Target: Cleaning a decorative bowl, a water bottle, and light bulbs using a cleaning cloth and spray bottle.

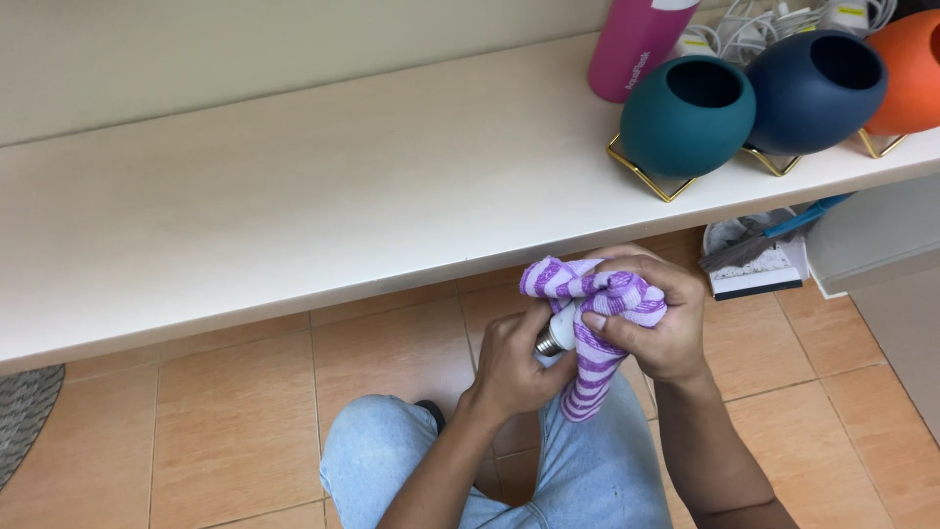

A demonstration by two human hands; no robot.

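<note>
Below the pale, smooth shelf (294, 196), over glossy tan floor tiles (235, 392), your right hand (656, 318) bunches a soft purple-and-white striped cloth (597, 323) around a white light bulb (563, 326). Your right fingers are curled shut over the cloth, thumb pressing its folds against the glass. Your left hand (514, 362) is closed around the bulb's ribbed metal screw base (546, 343), fingers wrapped from below. Most of the bulb is hidden; only a sliver of white shows between your hands. One cloth end hangs toward your denim-clad knees (392, 451). Round matte pots in teal (685, 113), navy (813, 88) and orange (906, 73) sit on the shelf.
</note>
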